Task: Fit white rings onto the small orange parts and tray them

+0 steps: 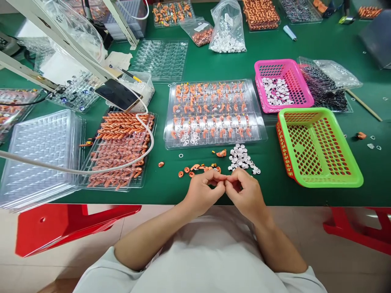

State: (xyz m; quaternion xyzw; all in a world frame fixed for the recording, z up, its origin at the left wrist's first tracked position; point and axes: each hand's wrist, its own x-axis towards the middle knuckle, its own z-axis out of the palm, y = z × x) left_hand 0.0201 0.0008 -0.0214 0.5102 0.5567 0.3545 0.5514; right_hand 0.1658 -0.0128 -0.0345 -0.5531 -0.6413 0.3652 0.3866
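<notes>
My left hand (205,190) and my right hand (247,191) meet fingertip to fingertip at the front of the green table. Both are pinched closed; whatever sits between the fingertips is too small and covered to name. Just beyond my left hand lie several small orange plastic parts (195,167). A loose pile of small white round pieces (240,157) lies just past my right hand. One orange part with a yellow tip (221,153) rests apart from the others. Farther back is a clear tray (258,132) with rows of orange parts and some white rings.
To the right stand a green basket (351,175) stacked in a red one, and a pink basket (308,97) holding white pieces. On the left are a tray of orange parts (119,154), stacked clear trays (42,142), a phone (118,94) and a looping white cable (152,138).
</notes>
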